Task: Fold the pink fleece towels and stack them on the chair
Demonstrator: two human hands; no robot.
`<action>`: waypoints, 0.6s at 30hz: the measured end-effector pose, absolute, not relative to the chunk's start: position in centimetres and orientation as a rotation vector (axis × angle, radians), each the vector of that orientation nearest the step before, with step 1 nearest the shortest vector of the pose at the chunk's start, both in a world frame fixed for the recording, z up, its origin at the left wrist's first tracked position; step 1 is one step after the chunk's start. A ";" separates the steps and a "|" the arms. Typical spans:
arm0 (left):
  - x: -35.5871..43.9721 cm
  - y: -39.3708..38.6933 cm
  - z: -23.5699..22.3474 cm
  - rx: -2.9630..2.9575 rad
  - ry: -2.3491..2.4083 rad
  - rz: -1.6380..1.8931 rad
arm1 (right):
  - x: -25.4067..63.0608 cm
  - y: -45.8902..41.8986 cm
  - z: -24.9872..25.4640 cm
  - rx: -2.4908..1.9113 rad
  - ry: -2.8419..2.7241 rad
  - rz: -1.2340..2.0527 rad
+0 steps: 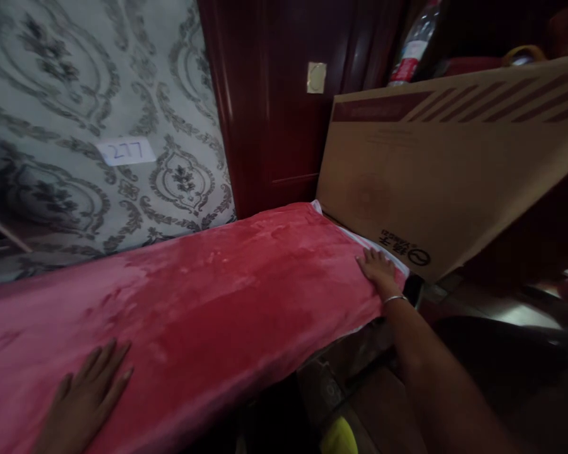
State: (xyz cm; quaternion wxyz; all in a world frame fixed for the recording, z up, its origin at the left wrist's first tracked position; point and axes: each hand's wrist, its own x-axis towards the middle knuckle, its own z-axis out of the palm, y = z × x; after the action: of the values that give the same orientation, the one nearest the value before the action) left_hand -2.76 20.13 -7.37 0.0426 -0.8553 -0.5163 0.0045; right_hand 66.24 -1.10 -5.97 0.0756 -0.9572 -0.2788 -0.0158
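A red plush cloth (227, 284) with a white edge covers a long narrow surface and hangs a little over its front. My left hand (86, 394) lies flat on the cloth at the lower left, fingers spread. Near the right end, my right hand (377, 268) rests on the cloth close to its white edging, fingers stretched out and a thin bracelet on the wrist. Neither hand holds anything. Lighter and darker patches mark the pile of the fabric.
A large cardboard box (435, 164) leans at the right end, with a plastic bottle (413, 47) and a yellow tape roll (525, 55) behind its top edge. Patterned wallpaper (184, 113) and a dark red wooden panel (274, 94) stand behind. Something yellow (339, 436) shows below.
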 end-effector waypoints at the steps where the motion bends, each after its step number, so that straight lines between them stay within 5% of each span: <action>1: -2.3 19.5 -6.6 -2.597 -1.609 -0.018 | 66.6 -1.4 -6.3 -2.858 -0.849 -0.063; 9: -0.6 17.4 -4.8 -2.599 -1.705 -0.075 | 65.5 -0.2 -7.4 -2.839 -0.756 -0.079; 18: -0.1 16.3 -4.4 -2.645 -1.736 -0.107 | 46.5 10.2 -6.8 -2.330 -1.762 -0.079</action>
State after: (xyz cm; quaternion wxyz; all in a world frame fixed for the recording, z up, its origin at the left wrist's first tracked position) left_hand -0.08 16.31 -4.42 -0.0120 -0.8355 -0.5483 -0.0337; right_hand 46.49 10.18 -6.77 0.1093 -0.7925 -0.5993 -0.0270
